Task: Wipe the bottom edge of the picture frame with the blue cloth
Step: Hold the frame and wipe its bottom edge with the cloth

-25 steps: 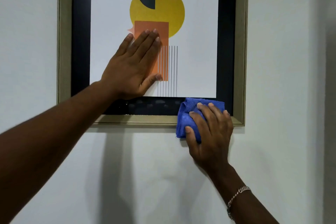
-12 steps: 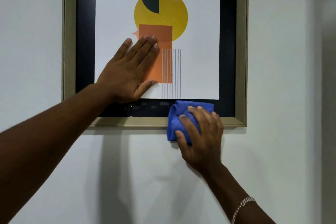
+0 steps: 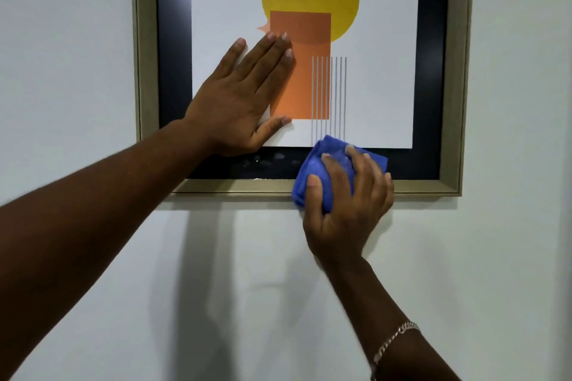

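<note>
A picture frame (image 3: 450, 77) with a dull gold rim and black inner border hangs on a white wall, holding an abstract print. My left hand (image 3: 241, 96) lies flat and open on the print, fingers pointing up. My right hand (image 3: 346, 207) grips a bunched blue cloth (image 3: 312, 170) and presses it against the bottom edge (image 3: 247, 186) of the frame, a little right of the middle. Pale specks and smudges show on the black border to the left of the cloth. The cloth hides part of the lower rim.
White wall (image 3: 510, 226) surrounds the frame on all sides. A silver chain bracelet (image 3: 394, 342) sits on my right wrist. Shadows of both arms fall on the wall below the frame.
My right hand has slid the blue cloth leftward along the bottom edge, from near the right corner toward the middle. My left hand stays flat on the print.
</note>
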